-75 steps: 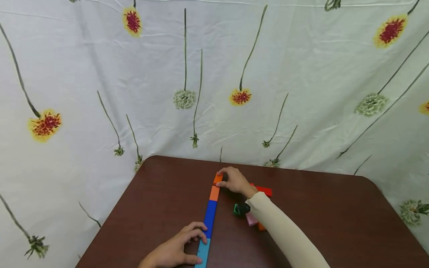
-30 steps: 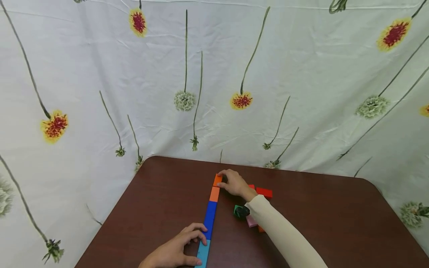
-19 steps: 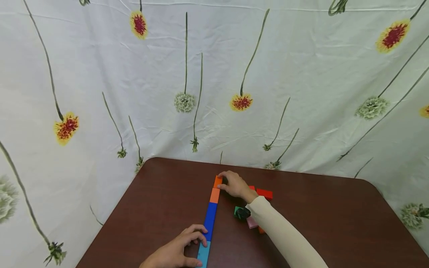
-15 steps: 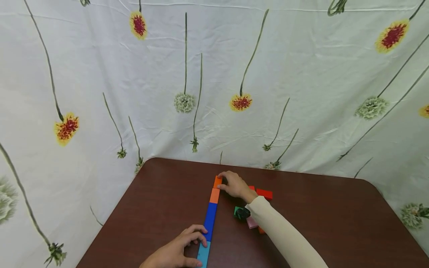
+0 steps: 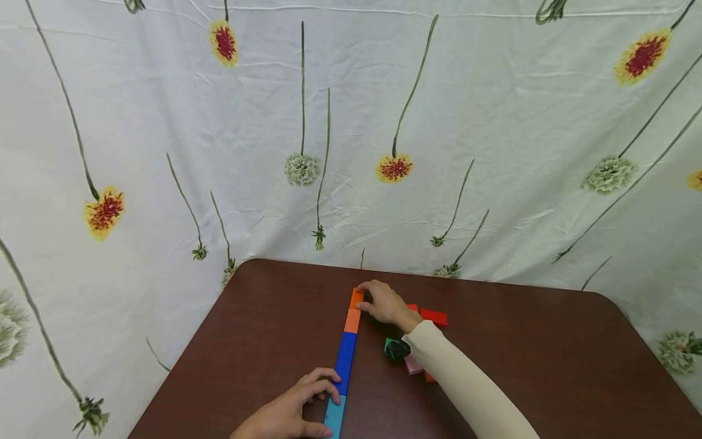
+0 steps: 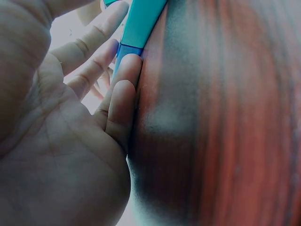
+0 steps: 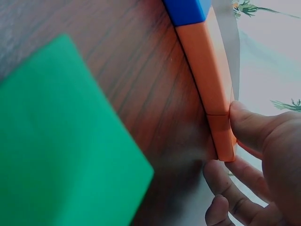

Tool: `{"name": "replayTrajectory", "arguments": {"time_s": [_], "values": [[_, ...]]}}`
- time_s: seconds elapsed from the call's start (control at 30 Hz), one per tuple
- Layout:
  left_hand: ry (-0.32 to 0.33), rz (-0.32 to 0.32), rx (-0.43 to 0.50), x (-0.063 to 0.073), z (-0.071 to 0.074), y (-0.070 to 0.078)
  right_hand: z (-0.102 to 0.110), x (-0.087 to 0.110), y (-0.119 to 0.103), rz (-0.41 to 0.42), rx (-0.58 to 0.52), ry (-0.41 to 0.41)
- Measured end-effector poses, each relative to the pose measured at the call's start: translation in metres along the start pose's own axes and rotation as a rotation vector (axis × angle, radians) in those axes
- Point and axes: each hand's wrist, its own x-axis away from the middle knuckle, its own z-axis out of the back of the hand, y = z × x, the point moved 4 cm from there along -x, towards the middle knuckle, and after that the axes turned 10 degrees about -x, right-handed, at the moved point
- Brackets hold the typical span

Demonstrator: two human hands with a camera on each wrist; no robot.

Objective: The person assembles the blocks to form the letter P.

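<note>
A straight row of blocks runs away from me over the dark table. At its far end my right hand (image 5: 384, 302) pinches an orange block (image 7: 222, 139) between thumb and fingertips, its near end flush against a lighter orange block (image 7: 204, 66). Then come a blue block (image 5: 344, 360) and a light blue block (image 5: 334, 417), the latter cut by the frame's bottom edge. My left hand (image 5: 290, 405) rests along the row's left side with relaxed fingers. Its thumb and index fingertips touch the light blue block, and another fingertip lies at the blue one.
Right of the row, partly under the right forearm, lie loose blocks: red (image 5: 434, 317), green (image 5: 390, 349), pink (image 5: 413, 364) and orange (image 5: 429, 377). A dark object covers part of the green one. A flower-patterned cloth (image 5: 351, 122) hangs behind the table (image 5: 548, 347).
The right hand has drawn the far orange block toward me, and the narrow gap before the lighter orange block has gone. The left hand stays in place. The head view has shifted slightly.
</note>
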Motion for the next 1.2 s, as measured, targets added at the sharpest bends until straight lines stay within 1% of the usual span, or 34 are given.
{"name": "replayTrajectory", "arguments": {"time_s": [0.2,0.33,0.57,0.8,1.0,1.13,1.2], "values": [[0.005,0.007,-0.008,-0.001,0.0,-0.001,0.005,0.002,-0.003,0.009,-0.029,0.007],[0.006,0.001,-0.004,0.0,-0.001,0.001,0.013,0.005,-0.006,0.023,-0.062,0.021],[0.016,-0.001,-0.018,0.002,-0.003,0.003,0.029,0.016,-0.002,0.07,-0.06,0.03],[0.006,-0.002,0.004,0.003,-0.005,0.003,0.048,0.033,0.01,0.096,-0.096,0.009],[-0.002,0.01,0.012,0.004,-0.004,0.002,0.063,0.044,0.026,0.117,-0.093,0.008],[-0.003,0.011,0.012,0.004,-0.004,0.002,0.07,0.048,0.036,0.152,-0.144,-0.031],[-0.004,0.006,0.013,0.003,-0.004,0.002,0.074,0.05,0.041,0.159,-0.177,-0.066]]}}
